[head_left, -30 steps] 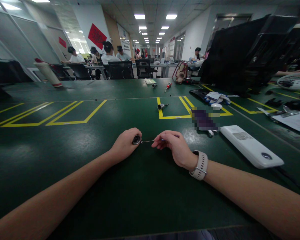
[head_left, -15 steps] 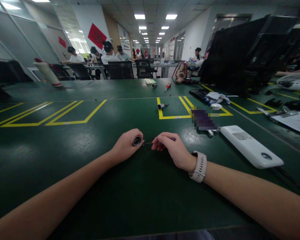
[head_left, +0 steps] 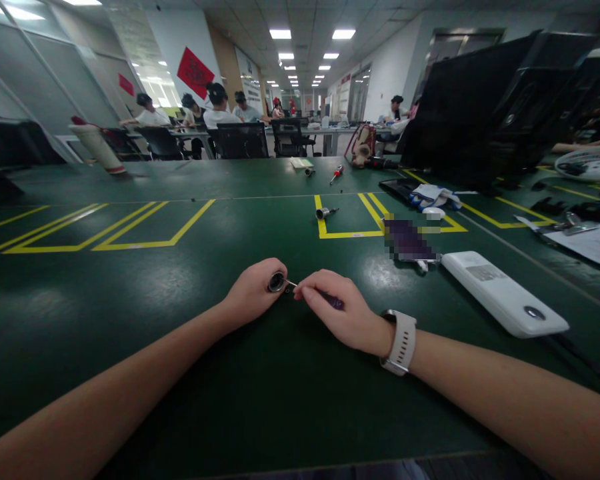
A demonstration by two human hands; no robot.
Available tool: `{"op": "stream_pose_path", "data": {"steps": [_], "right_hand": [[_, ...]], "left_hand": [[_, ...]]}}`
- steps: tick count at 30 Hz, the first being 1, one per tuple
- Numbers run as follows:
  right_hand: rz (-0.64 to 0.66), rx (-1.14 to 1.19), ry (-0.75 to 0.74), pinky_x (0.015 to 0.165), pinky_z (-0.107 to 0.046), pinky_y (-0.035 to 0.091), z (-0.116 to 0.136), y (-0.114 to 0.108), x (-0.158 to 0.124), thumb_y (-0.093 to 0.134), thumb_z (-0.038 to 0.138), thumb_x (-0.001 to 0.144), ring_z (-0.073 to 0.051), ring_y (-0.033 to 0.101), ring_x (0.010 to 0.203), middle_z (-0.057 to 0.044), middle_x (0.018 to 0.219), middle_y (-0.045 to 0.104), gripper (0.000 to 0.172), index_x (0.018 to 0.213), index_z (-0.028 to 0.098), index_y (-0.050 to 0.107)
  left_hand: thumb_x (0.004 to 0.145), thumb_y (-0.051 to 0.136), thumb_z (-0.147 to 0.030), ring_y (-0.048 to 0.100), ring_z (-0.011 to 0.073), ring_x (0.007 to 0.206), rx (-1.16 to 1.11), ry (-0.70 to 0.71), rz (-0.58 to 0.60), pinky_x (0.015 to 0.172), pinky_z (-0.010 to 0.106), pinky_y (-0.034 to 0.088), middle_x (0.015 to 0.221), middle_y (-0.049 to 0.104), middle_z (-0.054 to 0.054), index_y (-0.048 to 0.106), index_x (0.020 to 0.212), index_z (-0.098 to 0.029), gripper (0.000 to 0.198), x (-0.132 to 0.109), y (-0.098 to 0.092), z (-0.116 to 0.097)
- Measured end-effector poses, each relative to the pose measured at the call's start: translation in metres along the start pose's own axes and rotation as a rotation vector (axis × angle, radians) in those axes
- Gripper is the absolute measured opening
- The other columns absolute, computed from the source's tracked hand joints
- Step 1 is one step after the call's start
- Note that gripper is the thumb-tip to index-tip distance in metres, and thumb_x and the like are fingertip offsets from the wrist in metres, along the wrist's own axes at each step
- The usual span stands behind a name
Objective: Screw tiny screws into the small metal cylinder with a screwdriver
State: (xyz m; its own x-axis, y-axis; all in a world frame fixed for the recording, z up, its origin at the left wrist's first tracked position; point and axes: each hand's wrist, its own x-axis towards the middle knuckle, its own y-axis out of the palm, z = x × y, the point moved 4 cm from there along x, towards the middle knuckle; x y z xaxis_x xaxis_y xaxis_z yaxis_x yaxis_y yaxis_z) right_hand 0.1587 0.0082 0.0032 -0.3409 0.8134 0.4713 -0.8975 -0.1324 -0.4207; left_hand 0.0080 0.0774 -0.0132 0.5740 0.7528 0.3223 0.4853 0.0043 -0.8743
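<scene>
My left hand (head_left: pixel 250 293) rests on the green table (head_left: pixel 130 320), fingers closed round a small round metal part (head_left: pixel 275 282) whose open end faces me. My right hand (head_left: pixel 337 313), with a pale watch (head_left: pixel 399 341) on the wrist, pinches a thin screwdriver with a purple handle (head_left: pixel 330 300). Its fine metal tip reaches the rim of the metal part. Both hands sit close together in the middle of the table.
A white flat device (head_left: pixel 503 292) lies to the right, with a blurred purple item (head_left: pixel 409 240) beside it. Farther back lie a second metal part (head_left: pixel 323 213) inside yellow tape lines, a red screwdriver (head_left: pixel 336 174), gloves (head_left: pixel 433 195) and dark monitors (head_left: pixel 480 107). People sit at distant desks.
My right hand has moved left and nearer to me, bringing the screwdriver's tip up against the metal part. The left hand has barely moved.
</scene>
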Motion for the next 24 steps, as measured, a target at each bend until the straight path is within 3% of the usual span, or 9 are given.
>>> {"op": "stream_pose_path", "data": {"steps": [3,6,8,13,16,19,24], "right_hand": [[0.039,-0.152,-0.097,0.077,-0.035,0.044,0.007,0.005,-0.002,0.045,0.018,0.088,-0.018,0.057,0.083,-0.006,0.087,0.064,0.017,0.089,0.019,0.062],[0.042,-0.164,-0.064,0.077,-0.035,0.043,0.007,0.004,-0.001,0.045,0.017,0.086,-0.019,0.056,0.083,-0.007,0.086,0.064,0.017,0.084,0.018,0.063],[0.037,-0.035,0.038,0.076,-0.034,0.043,0.000,0.002,0.000,0.046,0.018,0.086,-0.018,0.057,0.081,-0.006,0.084,0.064,0.018,0.081,0.018,0.064],[-0.019,0.572,0.387,0.069,-0.031,0.043,-0.027,0.000,0.005,0.049,0.026,0.083,-0.015,0.057,0.074,-0.005,0.081,0.066,0.020,0.080,0.017,0.067],[-0.032,0.733,0.487,0.067,-0.030,0.042,-0.034,0.001,0.006,0.052,0.028,0.081,-0.014,0.056,0.072,-0.006,0.082,0.067,0.019,0.081,0.016,0.067],[-0.019,0.593,0.394,0.069,-0.030,0.042,-0.028,0.000,0.005,0.049,0.029,0.085,-0.015,0.057,0.076,-0.005,0.084,0.067,0.021,0.083,0.017,0.067],[-0.007,0.002,0.067,0.077,-0.034,0.040,0.000,0.000,0.000,0.048,0.023,0.086,-0.018,0.057,0.082,-0.005,0.084,0.065,0.020,0.081,0.019,0.067]], "left_hand": [[0.074,0.052,-0.015,0.055,0.0159,0.069,0.035,0.012,0.004,0.060,0.027,0.040,0.073,0.056,0.001,0.050,0.073,-0.019,0.005,0.000,0.001,-0.001],[0.075,0.052,-0.014,0.054,0.0170,0.072,0.081,0.043,0.025,0.064,0.028,0.041,0.075,0.056,0.001,0.050,0.074,-0.019,0.006,0.000,0.001,-0.003],[0.075,0.051,-0.013,0.054,0.0178,0.074,0.101,0.056,0.040,0.066,0.030,0.041,0.076,0.057,0.002,0.050,0.075,-0.018,0.006,-0.001,0.001,-0.003],[0.076,0.049,-0.013,0.054,0.0174,0.073,0.065,0.050,0.014,0.065,0.029,0.041,0.076,0.056,0.002,0.051,0.075,-0.018,0.005,-0.002,-0.002,-0.003],[0.077,0.049,-0.016,0.053,0.0157,0.070,0.029,0.041,-0.027,0.063,0.028,0.041,0.074,0.055,0.001,0.050,0.072,-0.018,0.006,-0.002,-0.003,-0.001],[0.077,0.050,-0.016,0.053,0.0157,0.070,0.043,0.026,-0.034,0.063,0.028,0.041,0.074,0.056,0.001,0.050,0.072,-0.018,0.005,-0.002,-0.002,0.000],[0.075,0.050,-0.012,0.053,0.0184,0.072,0.140,0.042,0.016,0.065,0.031,0.040,0.076,0.057,0.004,0.050,0.075,-0.017,0.005,-0.002,0.000,-0.003]]}}
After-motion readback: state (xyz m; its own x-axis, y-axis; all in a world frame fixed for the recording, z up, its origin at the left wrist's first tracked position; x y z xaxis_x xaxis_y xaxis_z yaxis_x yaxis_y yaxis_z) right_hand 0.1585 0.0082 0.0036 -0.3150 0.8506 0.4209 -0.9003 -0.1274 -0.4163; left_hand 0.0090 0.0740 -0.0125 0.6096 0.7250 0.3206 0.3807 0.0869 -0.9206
